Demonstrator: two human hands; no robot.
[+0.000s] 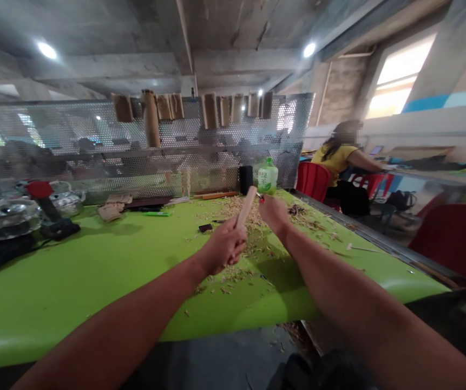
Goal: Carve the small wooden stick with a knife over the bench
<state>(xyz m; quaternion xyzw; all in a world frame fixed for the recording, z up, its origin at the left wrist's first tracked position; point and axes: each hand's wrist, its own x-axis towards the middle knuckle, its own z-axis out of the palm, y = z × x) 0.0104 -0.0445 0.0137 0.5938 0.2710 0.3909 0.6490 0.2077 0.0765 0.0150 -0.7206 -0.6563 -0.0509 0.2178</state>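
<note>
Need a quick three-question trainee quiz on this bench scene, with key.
1. Which hand grips the pale wooden stick?
2. True or false: wood shavings lie scattered on the green tabletop.
3. What stands at the table's far edge, by the perforated metal screen?
A. A green-capped plastic bottle
B. A potted plant
C. A cardboard box

Key:
1. The left hand
2. True
3. A
</note>
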